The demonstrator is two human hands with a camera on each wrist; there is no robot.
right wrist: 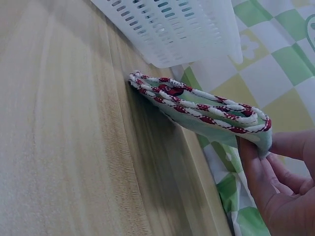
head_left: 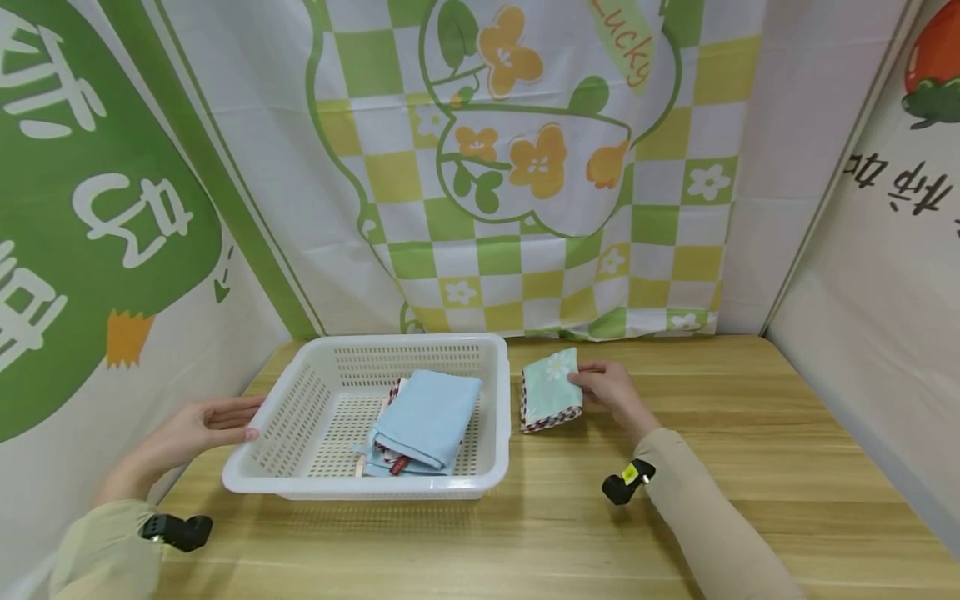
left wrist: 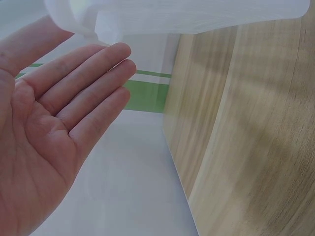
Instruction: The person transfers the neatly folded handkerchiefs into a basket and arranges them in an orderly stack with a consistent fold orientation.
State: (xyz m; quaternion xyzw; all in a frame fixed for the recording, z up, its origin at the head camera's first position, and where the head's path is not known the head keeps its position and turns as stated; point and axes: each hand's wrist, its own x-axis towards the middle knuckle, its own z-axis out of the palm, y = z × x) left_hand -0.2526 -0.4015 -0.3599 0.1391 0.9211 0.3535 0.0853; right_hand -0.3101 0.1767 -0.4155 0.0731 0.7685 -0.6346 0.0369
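My right hand (head_left: 611, 387) pinches the right edge of a folded mint-green cloth (head_left: 551, 385) with a white daisy. In the right wrist view, the cloth's layered edge (right wrist: 202, 105) has a red-and-white braided look, and it is held slightly tilted by the table. To its left stands a white plastic basket (head_left: 292, 417) with slotted walls. Inside lies a folded light-blue cloth (head_left: 429, 417), on top of other fabric with a checked edge and a small red tag. My left hand (head_left: 198, 429) touches the basket's left rim, its fingers straight in the left wrist view (left wrist: 64, 113).
The wooden table (head_left: 585, 533) carries everything. Behind it hangs a green-and-yellow checked curtain (head_left: 525, 267); printed white sheets enclose the left and right sides. Each wrist wears a small black camera (head_left: 628, 482).
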